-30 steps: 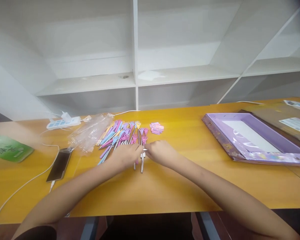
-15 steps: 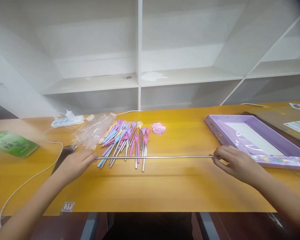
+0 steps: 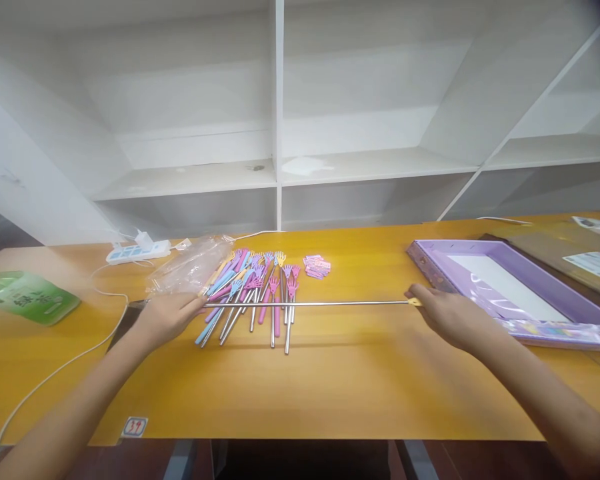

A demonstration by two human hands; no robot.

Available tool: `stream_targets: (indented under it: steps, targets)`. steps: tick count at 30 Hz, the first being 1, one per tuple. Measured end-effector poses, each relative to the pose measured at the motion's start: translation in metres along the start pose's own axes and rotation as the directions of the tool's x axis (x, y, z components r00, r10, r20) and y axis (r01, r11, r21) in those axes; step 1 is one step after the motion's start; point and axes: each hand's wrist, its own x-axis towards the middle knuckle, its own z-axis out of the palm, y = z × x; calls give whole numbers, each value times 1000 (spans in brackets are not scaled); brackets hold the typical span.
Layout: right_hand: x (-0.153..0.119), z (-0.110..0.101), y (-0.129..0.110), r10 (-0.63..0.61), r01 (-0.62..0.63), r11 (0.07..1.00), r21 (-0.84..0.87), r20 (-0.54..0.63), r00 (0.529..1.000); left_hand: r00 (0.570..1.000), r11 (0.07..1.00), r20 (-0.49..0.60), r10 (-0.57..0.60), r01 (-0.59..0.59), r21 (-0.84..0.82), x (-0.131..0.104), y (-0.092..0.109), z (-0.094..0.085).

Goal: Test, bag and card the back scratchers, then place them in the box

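Note:
A thin metal telescopic back scratcher (image 3: 330, 304) is stretched level between my two hands. My left hand (image 3: 173, 320) is closed around one end, which its fingers hide. At the other end a bit of the yellow claw head shows at the fingertips of my right hand (image 3: 445, 317), also closed. Behind and below the rod lies a pile of back scratchers (image 3: 250, 287) with pink, blue, purple and yellow claw heads and coloured grips. Right of the pile are small pink printed labels (image 3: 317, 267).
Clear plastic bags (image 3: 190, 267) and a white power strip (image 3: 137, 251) lie behind my left hand. A green pouch (image 3: 27, 297) is at far left. The purple display box (image 3: 510, 280) and brown cardboard (image 3: 570, 247) sit at right, white shelving (image 3: 279, 133) behind the table.
My hands are slightly closer together, and the visible rod is shorter. The yellow head now shows at my right fingertips. The camera view has tilted up slightly.

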Motion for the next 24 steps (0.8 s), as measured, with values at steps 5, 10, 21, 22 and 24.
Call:
stream_targets:
  steps: [5,10,21,22,24]
  targets:
    - [27,-21,-126,-146,145,989,-25,-25,989,988,989,-47,146,-147,-11,63,83,46]
    - [37,-18,-207,-202,203,979,-32,30,979,986,987,-41,159,-160,-29,96,131,69]
    - [34,-3,-199,-303,306,952,0,-137,943,974,962,19,228,-222,-158,100,130,68]
    - [34,-5,-200,-301,304,953,3,-132,945,973,961,27,228,-221,-164,103,132,66]
    - [33,-8,-200,-302,305,952,3,-121,945,974,965,57,220,-208,-160,105,131,60]
